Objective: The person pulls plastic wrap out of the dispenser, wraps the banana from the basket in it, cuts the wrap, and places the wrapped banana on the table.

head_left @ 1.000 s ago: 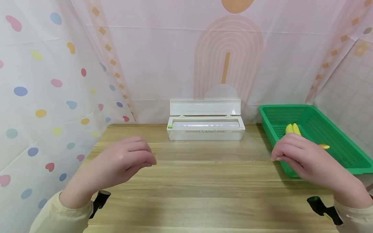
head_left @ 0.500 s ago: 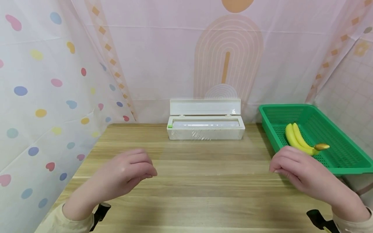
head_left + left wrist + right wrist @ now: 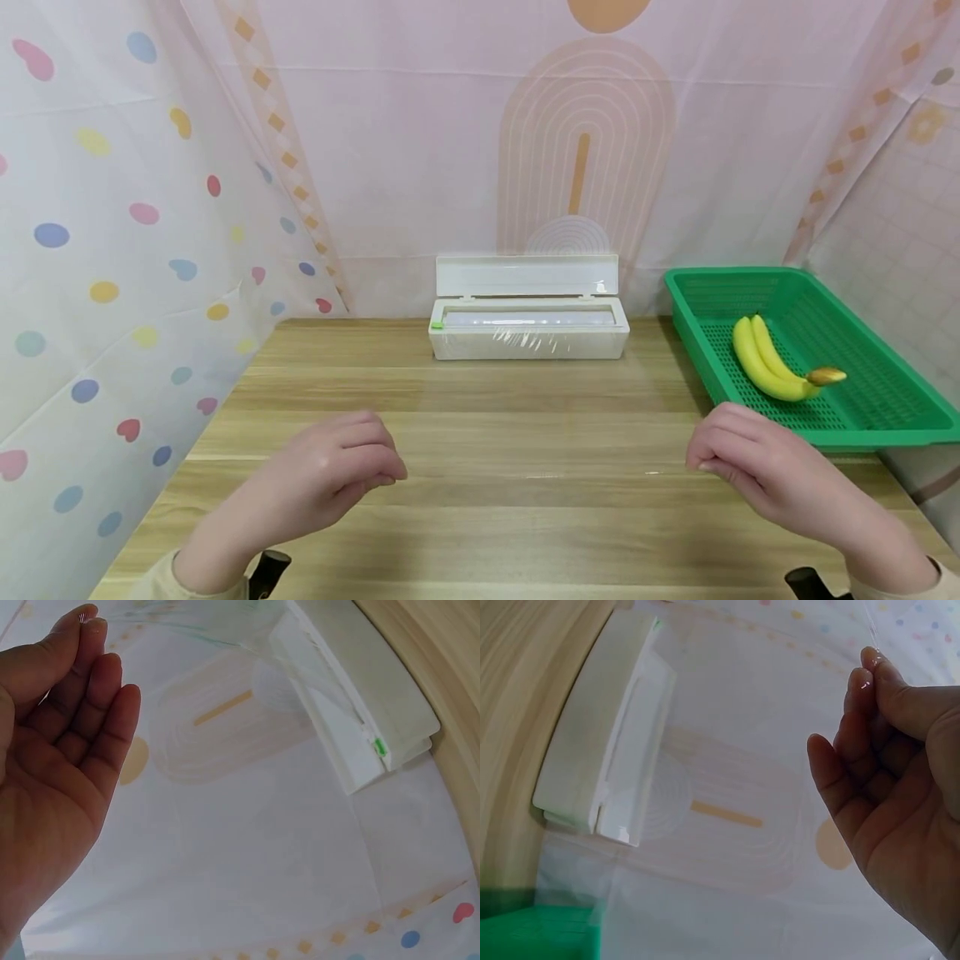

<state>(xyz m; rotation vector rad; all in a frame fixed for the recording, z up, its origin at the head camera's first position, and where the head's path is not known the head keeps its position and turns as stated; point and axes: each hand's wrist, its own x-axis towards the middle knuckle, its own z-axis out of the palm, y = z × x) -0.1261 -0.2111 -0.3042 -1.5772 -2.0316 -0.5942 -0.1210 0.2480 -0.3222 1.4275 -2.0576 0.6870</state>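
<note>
A sheet of clear plastic wrap (image 3: 225,626) stretches from a white wrap dispenser (image 3: 529,343) at the back of the table toward both hands. Its front edge shows only as faint glints between them in the head view. My left hand (image 3: 341,471) pinches one front corner between thumb and forefinger. The opposite corner is pinched by my right hand (image 3: 757,471), with a glint of film at the fingertips in the right wrist view. The dispenser's lid (image 3: 527,275) stands raised, and a small green slider (image 3: 379,746) sits at its left end.
At the right, a green plastic basket (image 3: 885,437) holds yellow bananas (image 3: 772,367) with a brown stem. The wooden table (image 3: 525,542) ends at a patterned cloth (image 3: 390,167) hanging behind and at the sides.
Both hands have moved back toward the body, drawing the plastic wrap farther out of the dispenser. The bananas, earlier partly covered by the right hand, now show fully.
</note>
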